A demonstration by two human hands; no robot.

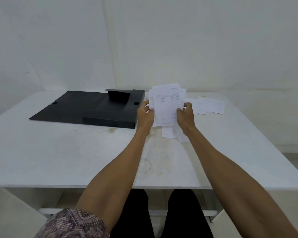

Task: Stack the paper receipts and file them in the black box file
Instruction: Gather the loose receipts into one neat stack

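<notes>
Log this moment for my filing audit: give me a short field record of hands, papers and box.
left hand: grips left edge of the held stack of white paper receipts
right hand: grips the stack's right edge
stack state: raised, sheets unevenly fanned
loose white receipts: on the white table, right of the hands; more below the stack
black box file: lying open, left of the hands
filing: not yet done

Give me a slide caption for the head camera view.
Both hands square up receipts beside the open black box file.

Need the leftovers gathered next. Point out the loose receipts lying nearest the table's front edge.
The receipts just below the held stack; the others lie farther back, right.
</notes>
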